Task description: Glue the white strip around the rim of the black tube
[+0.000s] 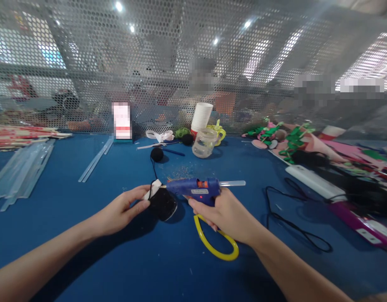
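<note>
My left hand [126, 212] pinches the white part of a small cup-shaped piece [163, 205], most of which is covered in black yarn. A strand runs from it to a black yarn ball [157, 154] just beyond. Wrapped in my right hand [228, 214] is a blue hot glue gun [190, 186], its red light lit and a clear glue stick [234, 183] sticking out of the back. The gun's nozzle is at the white part; whether it touches, I cannot tell. A yellow loop handle [223, 255], seemingly of scissors, shows below my right hand.
Clear glue sticks [25, 167] lie at left. A phone [121, 121], stacked paper cups [202, 115] and a clear plastic jar [204, 144] stand along the mesh screen. On the right are a black cord [294, 224], a power strip [316, 183] and craft flowers [294, 140].
</note>
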